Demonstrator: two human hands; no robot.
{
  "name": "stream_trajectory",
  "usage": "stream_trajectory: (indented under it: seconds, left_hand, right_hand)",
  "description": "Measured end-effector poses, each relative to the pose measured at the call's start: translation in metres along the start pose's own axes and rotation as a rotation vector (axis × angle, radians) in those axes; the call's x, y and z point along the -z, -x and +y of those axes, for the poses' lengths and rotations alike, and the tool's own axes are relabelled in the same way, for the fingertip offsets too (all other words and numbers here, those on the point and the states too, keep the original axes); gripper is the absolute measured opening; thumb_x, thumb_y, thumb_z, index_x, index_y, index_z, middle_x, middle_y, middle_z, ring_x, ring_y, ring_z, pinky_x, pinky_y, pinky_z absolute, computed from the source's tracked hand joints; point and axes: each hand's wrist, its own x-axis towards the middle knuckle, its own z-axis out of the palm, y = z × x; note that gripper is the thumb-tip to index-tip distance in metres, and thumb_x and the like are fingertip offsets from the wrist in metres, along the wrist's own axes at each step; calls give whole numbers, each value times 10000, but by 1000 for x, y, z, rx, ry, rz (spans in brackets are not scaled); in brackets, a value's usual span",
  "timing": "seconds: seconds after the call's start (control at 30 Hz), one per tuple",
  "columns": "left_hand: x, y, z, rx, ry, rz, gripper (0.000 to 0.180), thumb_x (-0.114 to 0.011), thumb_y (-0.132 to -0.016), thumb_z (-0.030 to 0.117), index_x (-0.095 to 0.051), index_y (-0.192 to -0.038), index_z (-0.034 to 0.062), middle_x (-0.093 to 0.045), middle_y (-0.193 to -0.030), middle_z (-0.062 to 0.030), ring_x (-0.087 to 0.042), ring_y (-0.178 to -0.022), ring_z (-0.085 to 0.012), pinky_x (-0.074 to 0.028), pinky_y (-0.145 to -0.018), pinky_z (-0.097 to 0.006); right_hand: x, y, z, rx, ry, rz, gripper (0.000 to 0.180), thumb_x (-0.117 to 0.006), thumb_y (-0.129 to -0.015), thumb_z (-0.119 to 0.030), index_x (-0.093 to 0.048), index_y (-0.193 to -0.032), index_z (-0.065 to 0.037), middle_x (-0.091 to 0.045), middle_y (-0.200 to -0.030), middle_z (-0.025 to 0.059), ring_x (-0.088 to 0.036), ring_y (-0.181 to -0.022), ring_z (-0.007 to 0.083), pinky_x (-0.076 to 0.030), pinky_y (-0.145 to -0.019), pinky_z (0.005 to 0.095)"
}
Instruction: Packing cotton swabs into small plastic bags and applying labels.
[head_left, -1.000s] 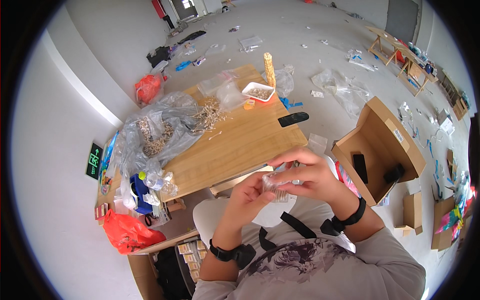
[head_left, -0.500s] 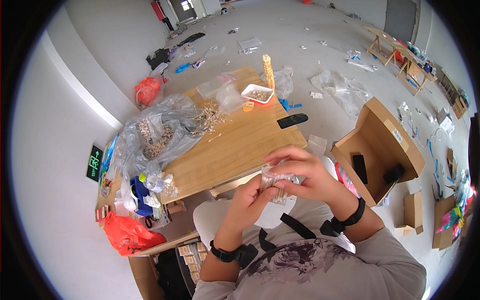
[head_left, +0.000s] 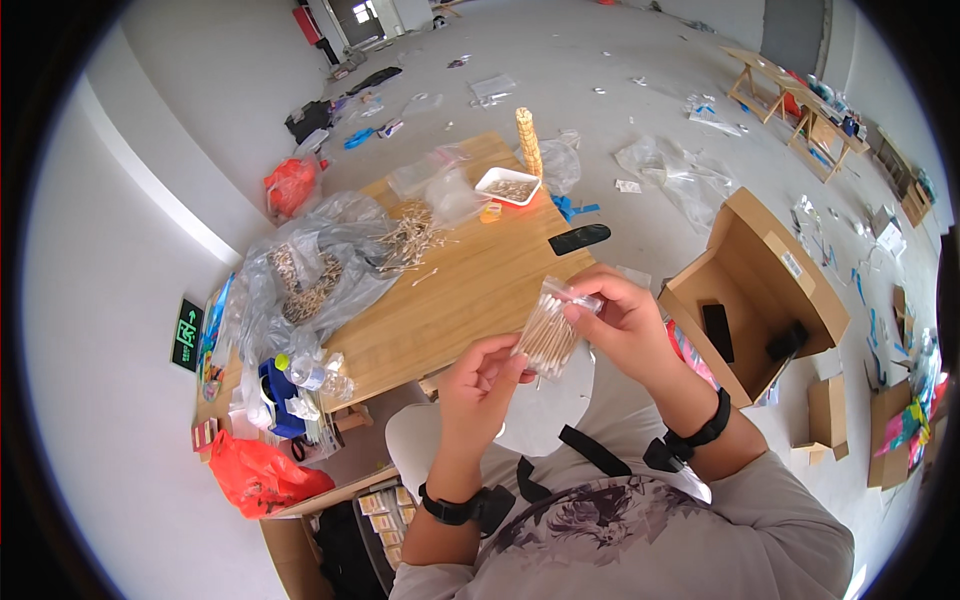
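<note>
A small clear zip bag of cotton swabs [head_left: 549, 338] is held between my hands above my lap, just off the table's near edge. My left hand [head_left: 484, 382] pinches its lower left corner with thumb and fingers. Up at the zip end, my right hand [head_left: 622, 325] grips the bag's top edge. The swabs lie side by side inside, wooden sticks with white tips. On the wooden table [head_left: 450, 320] beyond, loose cotton swabs [head_left: 415, 238] spill beside a large grey plastic bag [head_left: 345, 225] that holds more.
A white tray of swabs [head_left: 508, 187] and a tall tan column [head_left: 528, 145] stand at the table's far end. A black flat object [head_left: 580, 239] lies at its right edge. An open cardboard box [head_left: 740, 375] sits right; a red bag [head_left: 265, 475] and bottle [head_left: 308, 374] are left.
The bag has been turned and raised, showing its swabs more fully. My right hand has shifted up to its zip end, and my left hand has moved slightly left and down.
</note>
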Motion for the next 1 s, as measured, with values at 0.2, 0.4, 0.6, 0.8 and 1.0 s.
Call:
stream_trajectory:
  seconds: [0.2,0.4,0.6,0.8,1.0]
  left_hand:
    - [1,2,1,-58,-132,78,209,-642,-947,16,-634,-1135,-76,-707,-1009,-133,-685,-844,-160,-582,-787,-303]
    - [0,0,0,26,55,37,177,-632,-959,39,-639,-1101,-66,-671,-970,-87,-654,-831,-147,-563,-769,-288]
    - [4,1,-4,92,-12,4,153,-622,-969,40,-632,-1084,-60,-668,-958,-72,-652,-842,-129,-548,-772,-264]
    - [0,3,-7,60,-68,28,130,-643,-957,33,-621,-1049,-56,-671,-927,-59,-641,-817,-105,-528,-768,-245]
    - [2,-1,-15,-49,-261,5,106,-665,-943,38,-593,-962,-38,-662,-894,-65,-631,-779,-106,-516,-743,-244]
  right_hand:
    - [-2,1,-2,-92,-56,-8,127,-650,-934,19,-620,-1049,-26,-601,-1035,18,-563,-943,80,-461,-805,251]
    - [-3,1,6,-123,-127,22,120,-665,-931,0,-606,-1034,-22,-621,-987,4,-573,-883,42,-499,-713,216]
    - [-8,0,2,-77,-155,36,319,-655,-920,38,-552,-1211,-43,-622,-1030,14,-602,-910,65,-510,-778,224]
    - [-8,-2,3,-184,-215,-29,491,-660,-917,42,-472,-1360,-58,-632,-1084,31,-620,-954,84,-516,-804,231]
    - [-8,-1,10,-173,-258,-15,495,-655,-928,25,-462,-1378,-49,-646,-1106,37,-628,-983,87,-521,-806,237]
